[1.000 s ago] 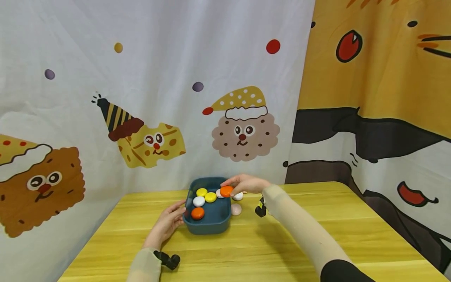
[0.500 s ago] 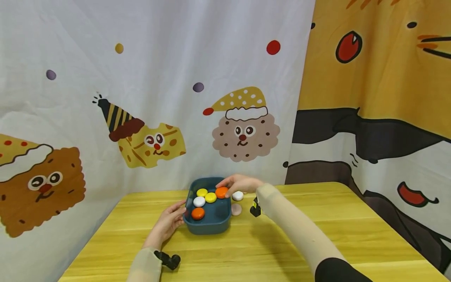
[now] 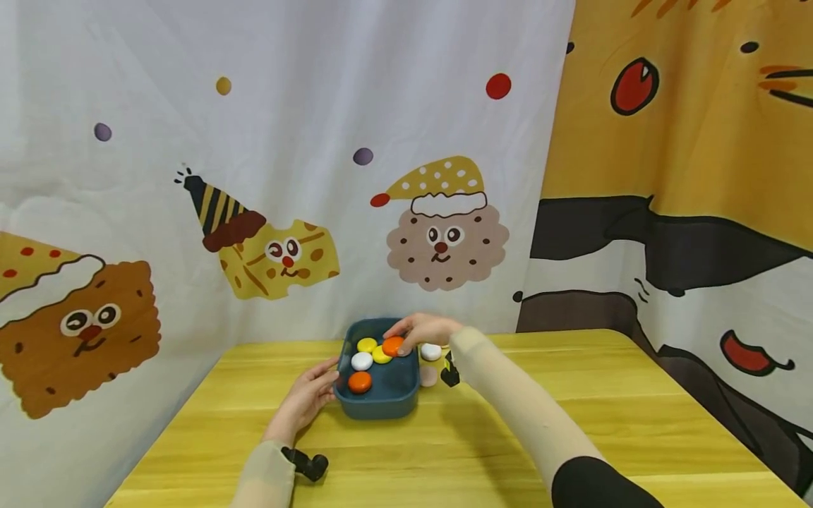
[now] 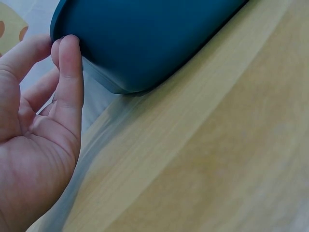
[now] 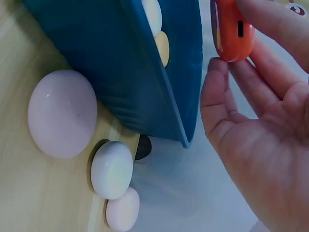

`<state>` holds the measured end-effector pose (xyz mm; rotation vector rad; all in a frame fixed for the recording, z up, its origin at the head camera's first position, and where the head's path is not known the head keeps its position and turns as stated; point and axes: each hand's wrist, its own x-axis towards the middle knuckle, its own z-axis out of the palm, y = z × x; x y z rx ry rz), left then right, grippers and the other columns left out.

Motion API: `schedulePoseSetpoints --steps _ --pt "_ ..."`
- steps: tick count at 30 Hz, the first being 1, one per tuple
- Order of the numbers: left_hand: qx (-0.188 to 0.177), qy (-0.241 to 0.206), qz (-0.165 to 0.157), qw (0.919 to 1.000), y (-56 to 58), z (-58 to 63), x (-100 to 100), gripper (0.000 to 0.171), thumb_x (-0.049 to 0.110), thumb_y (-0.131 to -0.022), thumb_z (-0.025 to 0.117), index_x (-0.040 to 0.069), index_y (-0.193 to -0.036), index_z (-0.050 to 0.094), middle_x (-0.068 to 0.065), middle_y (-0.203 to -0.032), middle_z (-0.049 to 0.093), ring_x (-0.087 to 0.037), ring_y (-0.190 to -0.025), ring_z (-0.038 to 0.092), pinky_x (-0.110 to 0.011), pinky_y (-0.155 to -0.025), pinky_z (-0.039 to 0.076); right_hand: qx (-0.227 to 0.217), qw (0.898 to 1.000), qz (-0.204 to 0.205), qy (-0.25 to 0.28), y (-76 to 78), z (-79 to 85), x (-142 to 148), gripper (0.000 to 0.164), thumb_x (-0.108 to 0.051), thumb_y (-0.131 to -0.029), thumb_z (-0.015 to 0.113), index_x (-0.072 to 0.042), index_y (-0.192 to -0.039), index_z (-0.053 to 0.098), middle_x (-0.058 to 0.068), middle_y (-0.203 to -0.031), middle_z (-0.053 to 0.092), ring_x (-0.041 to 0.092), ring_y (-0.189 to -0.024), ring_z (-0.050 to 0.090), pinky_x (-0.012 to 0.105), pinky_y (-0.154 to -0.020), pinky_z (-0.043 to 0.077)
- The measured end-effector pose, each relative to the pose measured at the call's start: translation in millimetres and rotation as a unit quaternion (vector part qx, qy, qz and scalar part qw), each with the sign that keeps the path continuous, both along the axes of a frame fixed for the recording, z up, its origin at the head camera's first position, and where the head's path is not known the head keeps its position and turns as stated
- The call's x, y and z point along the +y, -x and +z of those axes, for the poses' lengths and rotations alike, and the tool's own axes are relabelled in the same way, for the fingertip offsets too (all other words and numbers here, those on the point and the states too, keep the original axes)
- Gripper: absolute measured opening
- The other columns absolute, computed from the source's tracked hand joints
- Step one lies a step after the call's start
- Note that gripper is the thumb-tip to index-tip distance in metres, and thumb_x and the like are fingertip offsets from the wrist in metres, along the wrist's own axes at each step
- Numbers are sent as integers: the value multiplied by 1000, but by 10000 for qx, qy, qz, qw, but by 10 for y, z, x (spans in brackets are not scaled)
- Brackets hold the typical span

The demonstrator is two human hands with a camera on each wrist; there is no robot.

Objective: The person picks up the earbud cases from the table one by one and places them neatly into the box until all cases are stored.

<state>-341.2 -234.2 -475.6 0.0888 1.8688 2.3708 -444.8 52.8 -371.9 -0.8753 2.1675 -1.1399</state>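
My right hand [image 3: 430, 330] pinches an orange rounded disc [image 3: 393, 346] above the far right part of a dark blue bin [image 3: 376, 409]. In the right wrist view a dark slot shows in the side of this orange disc [image 5: 234, 31]. The bin holds another orange disc [image 3: 360, 382], a white one [image 3: 362, 361] and two yellow ones, the farther yellow disc [image 3: 366, 345] in full view and the nearer yellow disc [image 3: 381, 355] partly covered by the held one. At the bin's left side, my left hand [image 3: 306, 396] touches its rim with relaxed, nearly straight fingers [image 4: 71, 63].
Right of the bin, on the wooden table [image 3: 508, 451], lie a pale pink disc [image 5: 63, 113], a white disc [image 5: 112, 170] and another pale pink disc [image 5: 122, 209]. Behind the table hangs a printed curtain [image 3: 438, 85].
My right hand has carried the orange disc left, from the bin's right rim to over its inside, where it overlaps a yellow disc. My left hand has stayed at the bin.
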Motion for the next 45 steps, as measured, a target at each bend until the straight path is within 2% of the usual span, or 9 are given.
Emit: schedulePoseSetpoints --steps 5,12,16,22,28,32,38,42,45 --pt "-42 -26 -5 10000 -15 -18 -11 59 12 -98 58 0 -150 33 0 -89 58 -8 -64 58 -22 -63 52 -91 9999 -113 -38 1 -46 -94 46 1 -82 73 -7 -127 65 5 -127 60 20 -95 63 45 -89 50" --pt "-55 -106 -69 9999 -15 -23 -23 61 11 -97 59 -1 -150 32 -1 -88 57 -8 -63 58 -22 -62 52 179 9986 -263 -423 -77 3 -202 44 0 -83 72 -1 -127 63 4 -115 63 19 -90 57 29 -73 49" --pt "-19 -92 -63 9999 -9 -10 -22 60 11 -98 59 0 -150 32 -1 -88 57 -7 -62 57 -21 -63 52 192 9979 -380 -493 -87 32 -261 42 -1 -84 72 -2 -125 64 4 -110 63 21 -87 55 31 -74 49" --pt "-42 -218 35 9997 -17 -9 -11 57 8 -98 57 -1 -149 34 -1 -86 57 -7 -61 57 -21 -61 52 233 9969 -552 -516 -97 21 -351 39 -2 -83 73 -4 -122 66 4 -111 64 15 -85 57 28 -75 50" --pt "-67 -94 14 9999 -17 -13 -10 58 11 -97 59 1 -149 34 0 -86 57 -8 -62 57 -22 -63 52 289 9950 -734 -607 -130 10 -397 44 -2 -83 73 1 -126 63 5 -114 64 14 -84 58 26 -72 50" --pt "-50 10 -60 10000 -14 -10 -13 61 14 -97 60 2 -150 33 0 -89 58 -8 -65 58 -23 -64 52 258 9933 -922 -652 -160 15 -426 44 -2 -84 72 1 -127 62 5 -112 64 14 -86 59 28 -76 52" --pt "-50 47 -133 9999 -23 -1 -15 61 15 -98 59 3 -151 31 0 -90 58 -7 -65 58 -22 -64 52 186 9906 -1223 -582 -209 -13 -498 40 -2 -84 72 1 -123 65 8 -111 64 19 -90 61 44 -94 48" --pt "-46 26 -128 9999 -12 -2 -20 60 15 -98 59 2 -151 32 0 -90 58 -8 -65 58 -22 -64 52 153 9874 -1411 -705 -225 -42 -560 40 -3 -83 74 2 -122 65 6 -102 65 14 -76 56 41 -92 49" --pt "-58 -16 -107 9999 -8 -6 -21 60 14 -98 59 2 -150 33 -1 -92 59 -8 -65 59 -23 -64 52 132 9844 -1540 -836 -223 -74 -607 40 -2 -82 75 3 -120 65 4 -90 65 13 -63 49 34 -78 51"
